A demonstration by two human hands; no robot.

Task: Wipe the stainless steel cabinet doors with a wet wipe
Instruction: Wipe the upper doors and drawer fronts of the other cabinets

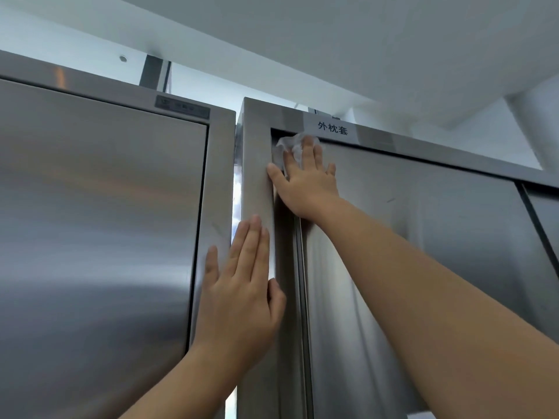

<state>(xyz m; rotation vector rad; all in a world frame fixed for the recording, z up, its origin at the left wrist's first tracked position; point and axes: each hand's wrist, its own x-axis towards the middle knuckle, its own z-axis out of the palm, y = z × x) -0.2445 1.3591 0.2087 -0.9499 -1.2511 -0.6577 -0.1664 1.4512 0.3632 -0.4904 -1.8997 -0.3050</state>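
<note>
Two tall stainless steel cabinets stand side by side. My right hand (307, 179) presses a crumpled white wet wipe (292, 145) flat against the top left corner of the right cabinet's door (423, 237), fingers straight and spread. My left hand (242, 294) rests flat with straight fingers on the right cabinet's left frame post (257, 182), lower down. The left cabinet's door (96, 222) is untouched.
A white label with black characters (332, 128) sits on the right cabinet's top frame just above the wipe. A narrow gap (234, 207) separates the two cabinets. A second door panel (544, 219) starts at the far right. The white ceiling is close overhead.
</note>
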